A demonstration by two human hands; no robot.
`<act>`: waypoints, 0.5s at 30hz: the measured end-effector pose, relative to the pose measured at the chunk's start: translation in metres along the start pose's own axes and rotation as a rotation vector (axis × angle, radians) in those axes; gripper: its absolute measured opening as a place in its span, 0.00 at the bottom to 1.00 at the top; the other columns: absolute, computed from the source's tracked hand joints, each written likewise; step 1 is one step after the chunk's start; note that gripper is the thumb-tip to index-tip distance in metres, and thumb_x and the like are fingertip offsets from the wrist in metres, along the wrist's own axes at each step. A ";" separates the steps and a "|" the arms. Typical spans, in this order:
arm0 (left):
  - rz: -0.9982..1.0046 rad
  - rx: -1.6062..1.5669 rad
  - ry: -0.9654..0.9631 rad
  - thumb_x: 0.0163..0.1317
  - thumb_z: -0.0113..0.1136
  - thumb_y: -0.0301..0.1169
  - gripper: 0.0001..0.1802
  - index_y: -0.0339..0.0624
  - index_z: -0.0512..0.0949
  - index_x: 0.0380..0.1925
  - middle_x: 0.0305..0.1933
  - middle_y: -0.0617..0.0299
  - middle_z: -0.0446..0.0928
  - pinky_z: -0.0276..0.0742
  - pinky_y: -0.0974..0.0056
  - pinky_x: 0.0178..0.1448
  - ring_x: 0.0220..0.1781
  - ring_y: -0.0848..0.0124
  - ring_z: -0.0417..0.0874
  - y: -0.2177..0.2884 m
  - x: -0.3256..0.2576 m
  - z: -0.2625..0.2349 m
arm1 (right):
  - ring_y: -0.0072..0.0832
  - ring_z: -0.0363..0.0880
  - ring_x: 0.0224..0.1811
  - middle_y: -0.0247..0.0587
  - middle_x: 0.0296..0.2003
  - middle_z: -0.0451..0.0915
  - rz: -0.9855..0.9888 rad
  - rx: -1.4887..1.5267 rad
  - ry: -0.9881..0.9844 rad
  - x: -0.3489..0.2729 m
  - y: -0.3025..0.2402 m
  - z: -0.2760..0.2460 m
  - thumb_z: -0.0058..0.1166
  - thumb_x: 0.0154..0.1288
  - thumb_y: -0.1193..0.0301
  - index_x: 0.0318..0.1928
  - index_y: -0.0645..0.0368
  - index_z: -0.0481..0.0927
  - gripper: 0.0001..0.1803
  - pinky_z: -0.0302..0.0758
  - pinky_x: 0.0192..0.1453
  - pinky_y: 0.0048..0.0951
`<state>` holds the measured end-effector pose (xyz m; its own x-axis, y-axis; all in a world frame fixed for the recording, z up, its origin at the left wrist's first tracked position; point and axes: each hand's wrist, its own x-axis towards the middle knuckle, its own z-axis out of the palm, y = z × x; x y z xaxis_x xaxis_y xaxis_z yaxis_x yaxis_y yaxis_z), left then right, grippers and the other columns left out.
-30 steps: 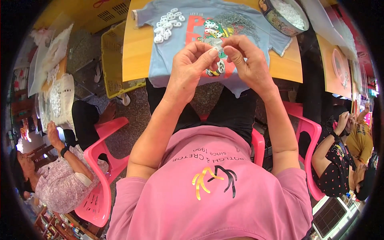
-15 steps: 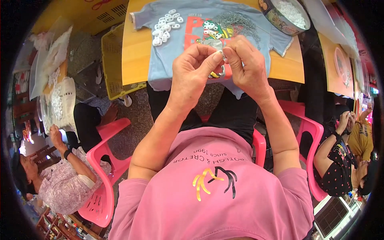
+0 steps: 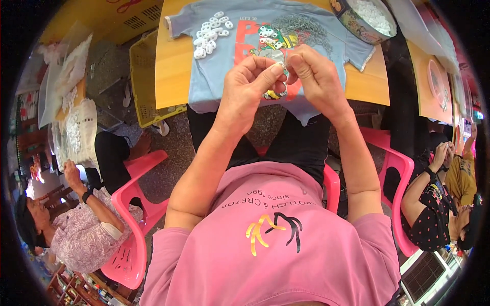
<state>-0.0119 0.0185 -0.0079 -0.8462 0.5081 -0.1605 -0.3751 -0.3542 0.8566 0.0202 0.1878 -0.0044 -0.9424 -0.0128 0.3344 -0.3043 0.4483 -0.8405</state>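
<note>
Tiny white bits, two busy hands and one very full tin

So the left grip (image 3: 246,89) has thumb and index pinching a small whitish piece (image 3: 282,65), mostly hidden by fingertips, up above the blue shirt (image 3: 209,81) spread on the table (image 3: 171,81). Right grip (image 3: 320,76) is just beside it, fingers curled in toward the thumb; honestly can't tell if it's pinching anything.

Container-wise: beyond the right grip and off to its right there's a round patterned tin (image 3: 353,26), heaped with white pieces (image 3: 371,14). Left of the left grip and lower than the tabletop sits a yellow crate (image 3: 133,86); can't make out its contents.

Straight past both grips, on the shirt, is a grey tangled heap (image 3: 309,29) with a few white parts (image 3: 267,31) at its left edge. The bigger pile of white holed pieces (image 3: 210,35) lies beyond the left grip, a bit left.
</note>
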 end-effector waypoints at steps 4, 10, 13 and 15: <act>-0.009 -0.006 0.002 0.65 0.62 0.31 0.09 0.36 0.76 0.38 0.32 0.61 0.80 0.76 0.71 0.39 0.32 0.77 0.79 0.005 -0.002 -0.002 | 0.28 0.72 0.26 0.41 0.27 0.71 -0.021 -0.005 -0.032 0.002 -0.007 -0.005 0.50 0.72 0.73 0.34 0.67 0.72 0.09 0.70 0.32 0.25; 0.002 0.028 -0.043 0.66 0.60 0.30 0.08 0.36 0.76 0.38 0.32 0.63 0.78 0.74 0.72 0.41 0.33 0.77 0.78 0.008 -0.010 -0.006 | 0.37 0.70 0.28 0.44 0.28 0.70 -0.235 -0.178 -0.043 0.003 -0.015 -0.003 0.50 0.70 0.76 0.33 0.66 0.72 0.07 0.68 0.33 0.34; 0.027 0.066 -0.058 0.66 0.61 0.31 0.08 0.37 0.77 0.36 0.30 0.65 0.79 0.74 0.73 0.41 0.33 0.79 0.77 0.012 -0.013 -0.007 | 0.41 0.70 0.29 0.45 0.28 0.70 -0.268 -0.167 -0.057 0.004 -0.016 0.002 0.49 0.69 0.77 0.33 0.67 0.72 0.06 0.68 0.33 0.35; 0.036 0.061 -0.046 0.66 0.61 0.30 0.08 0.37 0.77 0.36 0.30 0.65 0.79 0.74 0.73 0.41 0.33 0.79 0.77 0.012 -0.015 -0.009 | 0.41 0.71 0.30 0.45 0.29 0.72 -0.271 -0.170 -0.058 0.005 -0.018 0.007 0.49 0.69 0.77 0.33 0.67 0.71 0.06 0.69 0.34 0.34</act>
<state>-0.0072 -0.0003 0.0000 -0.8400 0.5318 -0.1076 -0.3199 -0.3252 0.8899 0.0199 0.1733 0.0096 -0.8382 -0.2003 0.5072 -0.5219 0.5643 -0.6396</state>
